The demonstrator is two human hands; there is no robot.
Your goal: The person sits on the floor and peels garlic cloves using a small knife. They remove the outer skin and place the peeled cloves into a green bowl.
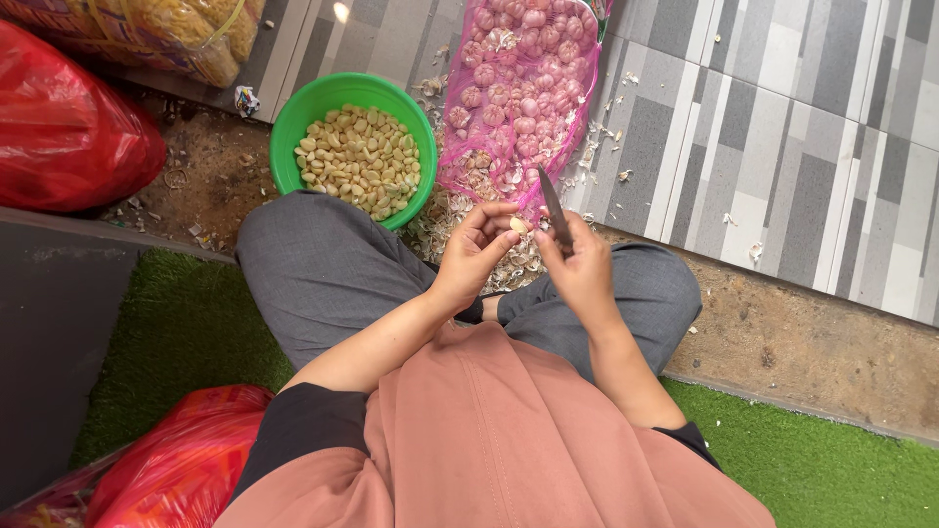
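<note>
My knife (555,207) blade angled up and away, right hand (583,266) gripping it, left hand (476,249) pinching a garlic clove (518,225), wrists raised over my lap

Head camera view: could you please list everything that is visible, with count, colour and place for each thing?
garlic clove: one, pale cream, between the fingertips of both hands
knife: one, dark blade, in the right hand, pointing up
bowl: one, green, on the ground past the left knee, full of peeled cream cloves
mesh sack: one, pink, full of unpeeled garlic bulbs, lying ahead of the hands
garlic skins: a heap, whitish, between bowl and sack
plastic bags: two, red, upper left and lower left
clear bag: one, yellowish contents, top left
artificial grass: green, under the person
tiled floor: grey, right
left hand: holds the clove
right hand: holds the knife
</note>
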